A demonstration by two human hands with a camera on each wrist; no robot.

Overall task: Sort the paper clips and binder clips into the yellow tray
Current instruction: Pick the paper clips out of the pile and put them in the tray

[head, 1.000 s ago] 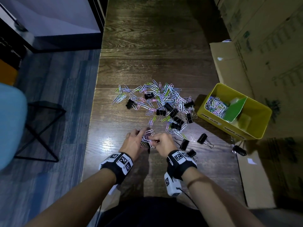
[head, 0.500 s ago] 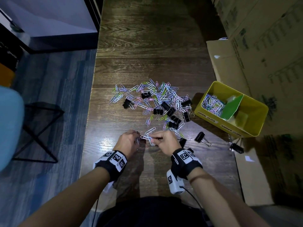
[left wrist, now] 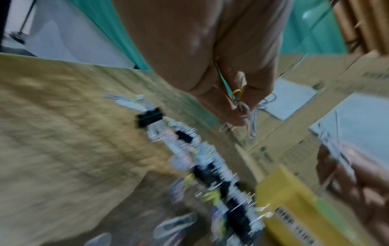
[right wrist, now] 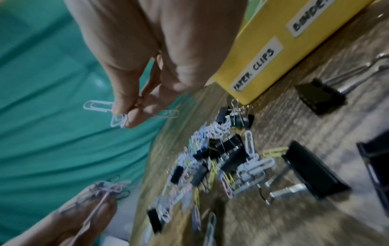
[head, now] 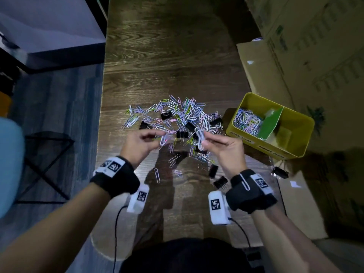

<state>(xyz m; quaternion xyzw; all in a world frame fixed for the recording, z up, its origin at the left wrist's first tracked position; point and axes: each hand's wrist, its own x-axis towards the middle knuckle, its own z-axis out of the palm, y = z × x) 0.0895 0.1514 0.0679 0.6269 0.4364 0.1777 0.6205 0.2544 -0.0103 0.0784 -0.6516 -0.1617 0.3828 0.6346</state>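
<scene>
Left hand [head: 140, 143]: raised above the near edge of the pile [head: 177, 123], fingers curled, pinching a small bunch of paper clips [left wrist: 248, 114]. Right hand [head: 226, 146]: raised too, nearer the tray [head: 303, 138], thumb and fingertips [right wrist: 126, 106] pinching a few white clips [right wrist: 99, 105] that stick out either side.

Paper clips: light, thin, springy wire; likely slick and prone to hook into one another, so probably best taken in small bunches, pinched across the flat loops, and dropped from low over the tray. One stray clip [head: 157, 175] on the table [head: 167, 56] nearer the body than the pile, a few more between it and the pile.

Binder clips [head: 190, 126]: black, stiff, heavier, with wire handles; body sides look the surest place to hold, since the handles swing. Several mixed into the pile, more [head: 213, 171] loose on its near side towards the tray, one [head: 279, 172] just beside the tray's near wall.

Tray: yellow, right of the pile, split by a green divider [head: 270, 123]. Compartment nearer the pile labelled PAPER CLIPS [right wrist: 255, 67], holding a heap of paper clips [head: 247, 121]. Other compartment's label partly cut off, reads like BINDER; no binder clips visible inside, something pale at its bottom, cannot tell what.

Most of the sorting not yet done.
</scene>
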